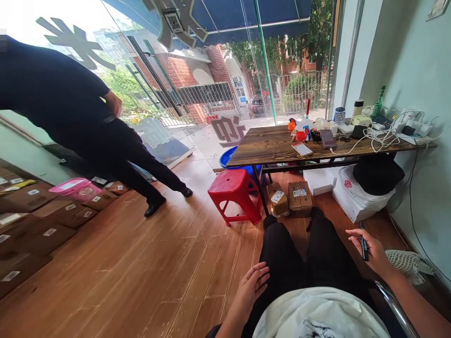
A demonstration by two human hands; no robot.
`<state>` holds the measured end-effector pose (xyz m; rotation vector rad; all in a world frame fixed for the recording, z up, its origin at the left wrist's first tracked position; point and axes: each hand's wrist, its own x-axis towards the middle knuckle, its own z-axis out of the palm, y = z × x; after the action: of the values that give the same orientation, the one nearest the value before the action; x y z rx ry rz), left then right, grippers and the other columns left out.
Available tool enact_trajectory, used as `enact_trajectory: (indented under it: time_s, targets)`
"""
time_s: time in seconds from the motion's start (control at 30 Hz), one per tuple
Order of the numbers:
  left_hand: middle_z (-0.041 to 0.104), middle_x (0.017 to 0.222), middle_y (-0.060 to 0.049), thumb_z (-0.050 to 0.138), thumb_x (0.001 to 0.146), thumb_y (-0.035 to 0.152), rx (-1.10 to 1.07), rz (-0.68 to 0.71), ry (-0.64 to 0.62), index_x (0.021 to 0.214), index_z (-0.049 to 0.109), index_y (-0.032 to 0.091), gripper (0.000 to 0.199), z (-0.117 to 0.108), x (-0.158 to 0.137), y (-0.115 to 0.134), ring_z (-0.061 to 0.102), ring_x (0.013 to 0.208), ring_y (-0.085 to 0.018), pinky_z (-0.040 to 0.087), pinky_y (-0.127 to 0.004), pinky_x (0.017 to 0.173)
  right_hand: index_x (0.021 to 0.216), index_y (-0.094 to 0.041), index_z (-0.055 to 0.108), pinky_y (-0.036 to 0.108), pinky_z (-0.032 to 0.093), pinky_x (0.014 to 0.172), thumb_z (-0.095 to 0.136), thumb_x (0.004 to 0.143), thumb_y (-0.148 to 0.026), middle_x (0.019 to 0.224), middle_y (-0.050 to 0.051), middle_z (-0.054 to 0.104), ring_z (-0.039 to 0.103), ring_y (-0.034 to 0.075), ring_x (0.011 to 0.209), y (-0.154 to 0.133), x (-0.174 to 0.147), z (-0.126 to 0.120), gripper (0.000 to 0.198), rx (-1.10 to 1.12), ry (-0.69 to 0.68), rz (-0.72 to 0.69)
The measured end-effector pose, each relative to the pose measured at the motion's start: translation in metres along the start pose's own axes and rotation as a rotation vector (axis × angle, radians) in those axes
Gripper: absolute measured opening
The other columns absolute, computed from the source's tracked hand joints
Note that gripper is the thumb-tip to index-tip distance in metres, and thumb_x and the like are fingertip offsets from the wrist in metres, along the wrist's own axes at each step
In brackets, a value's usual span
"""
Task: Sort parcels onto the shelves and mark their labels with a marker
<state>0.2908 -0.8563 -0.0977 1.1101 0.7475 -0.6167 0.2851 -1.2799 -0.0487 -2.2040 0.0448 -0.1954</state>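
Note:
My right hand holds a black marker pen beside my right thigh, above the chair's metal armrest. The pen stands nearly upright between thumb and fingers. Over on the other side, my left hand hovers or rests by my left thigh, its fingers spread and loosely bent with nothing in them. Whether it touches the leg I cannot tell. In front of my knees, two small cardboard parcels with white labels sit on the floor under the wooden table.
A red plastic stool stands left of the table, by a blue basin. Cables, a phone and bottles crowd the tabletop. At the left, a person in dark clothes stands near stacked cardboard boxes and a glass door.

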Motion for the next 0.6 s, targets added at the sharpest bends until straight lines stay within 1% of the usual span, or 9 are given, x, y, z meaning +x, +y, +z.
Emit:
enact_trajectory:
  time_s: [0.1, 0.23, 0.33, 0.4, 0.5, 0.6]
  targets:
    - [0.077, 0.117, -0.011, 0.082, 0.069, 0.038, 0.014, -0.006, 0.012, 0.105, 0.072, 0.021, 0.041, 0.007, -0.001, 0.001, 0.073, 0.106, -0.024, 0.055, -0.03, 0.084, 0.114, -0.028, 0.069, 0.041, 0.064, 0.088, 0.057, 0.097, -0.055, 0.11, 0.008, 0.079, 0.077, 0.025, 0.094, 0.002, -0.002, -0.004, 0.034, -0.013, 0.017, -0.004]
    - [0.077, 0.113, -0.01, 0.083, 0.064, 0.039, 0.04, -0.026, 0.041, 0.104, 0.071, 0.021, 0.045, 0.011, 0.0, -0.001, 0.073, 0.101, -0.023, 0.053, -0.03, 0.082, 0.114, -0.029, 0.069, 0.04, 0.064, 0.09, 0.058, 0.096, -0.054, 0.114, 0.008, 0.078, 0.076, 0.025, 0.097, 0.003, -0.008, -0.01, 0.033, -0.019, 0.036, 0.012]
    - [0.077, 0.112, -0.009, 0.085, 0.064, 0.04, 0.036, -0.032, -0.022, 0.105, 0.07, 0.021, 0.048, 0.01, 0.003, -0.004, 0.072, 0.104, -0.023, 0.053, -0.029, 0.083, 0.114, -0.029, 0.069, 0.041, 0.063, 0.091, 0.058, 0.096, -0.055, 0.116, 0.009, 0.078, 0.076, 0.025, 0.098, 0.004, -0.012, -0.014, 0.033, -0.016, 0.066, 0.027]
    - [0.077, 0.114, -0.009, 0.085, 0.066, 0.04, 0.035, -0.035, -0.065, 0.106, 0.07, 0.022, 0.047, 0.009, 0.006, -0.005, 0.072, 0.106, -0.023, 0.053, -0.028, 0.083, 0.113, -0.028, 0.068, 0.042, 0.064, 0.091, 0.058, 0.096, -0.056, 0.116, 0.01, 0.078, 0.076, 0.026, 0.098, 0.003, -0.014, -0.016, 0.035, -0.017, 0.1, 0.03]
    - [0.076, 0.117, -0.01, 0.081, 0.074, 0.037, 0.04, -0.074, -0.029, 0.109, 0.07, 0.021, 0.04, 0.008, 0.011, -0.007, 0.073, 0.105, -0.023, 0.053, -0.028, 0.082, 0.111, -0.027, 0.069, 0.041, 0.064, 0.09, 0.057, 0.095, -0.058, 0.112, 0.011, 0.078, 0.077, 0.026, 0.096, -0.003, -0.014, -0.021, 0.037, -0.034, 0.135, 0.019]
    - [0.074, 0.122, -0.011, 0.073, 0.083, 0.036, 0.017, -0.091, -0.035, 0.113, 0.068, 0.021, 0.034, 0.005, 0.016, -0.007, 0.072, 0.109, -0.023, 0.053, -0.029, 0.085, 0.114, -0.027, 0.07, 0.038, 0.064, 0.088, 0.056, 0.096, -0.058, 0.107, 0.009, 0.079, 0.077, 0.025, 0.095, -0.013, -0.013, -0.03, 0.039, -0.077, 0.111, 0.009]
